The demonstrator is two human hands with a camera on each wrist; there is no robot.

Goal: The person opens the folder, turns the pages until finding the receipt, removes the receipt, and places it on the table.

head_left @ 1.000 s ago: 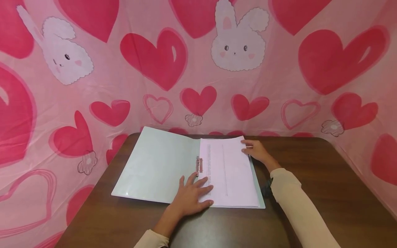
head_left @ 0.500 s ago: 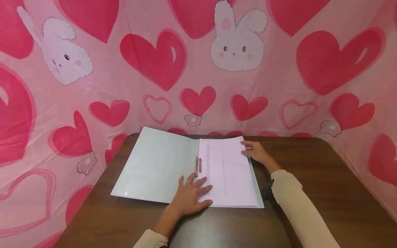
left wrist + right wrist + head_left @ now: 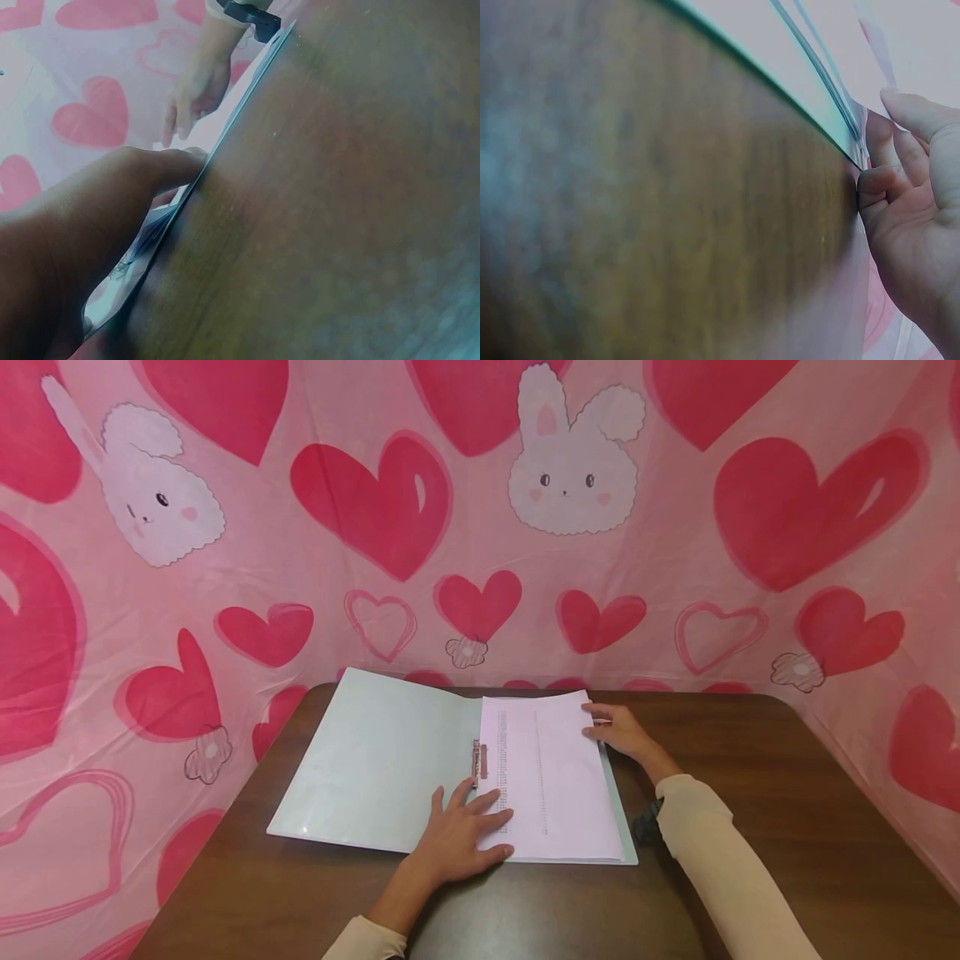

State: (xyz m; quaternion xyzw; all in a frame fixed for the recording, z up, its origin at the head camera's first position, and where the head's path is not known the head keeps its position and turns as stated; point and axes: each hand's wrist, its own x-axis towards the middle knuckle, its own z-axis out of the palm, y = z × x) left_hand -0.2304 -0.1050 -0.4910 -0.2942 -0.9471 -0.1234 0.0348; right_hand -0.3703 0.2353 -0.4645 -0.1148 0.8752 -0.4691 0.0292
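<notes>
A pale green file folder point(image 3: 367, 760) lies spread out on the table, its bare cover to the left. Printed white sheets point(image 3: 573, 785) fill its right side, beside a metal binder clip point(image 3: 477, 767) at the spine. My left hand point(image 3: 453, 843) rests with spread fingers over the spine and the sheets' lower left part. In the left wrist view, its thumb point(image 3: 180, 166) lies at the folder's near edge. My right hand point(image 3: 626, 731) is at the upper right edge of the papers. The right wrist view shows that hand point(image 3: 922, 202) pinching a lifted sheet point(image 3: 866, 67) between thumb and fingers.
The dark wooden table point(image 3: 780, 793) extends on both sides of the folder and in front of it. A pink cloth point(image 3: 480, 552) printed with hearts and rabbits hangs behind and at the sides. A dark band point(image 3: 648, 818) is on the right wrist.
Both hands keep their places on the folder and papers. The head view has shifted only very slightly.
</notes>
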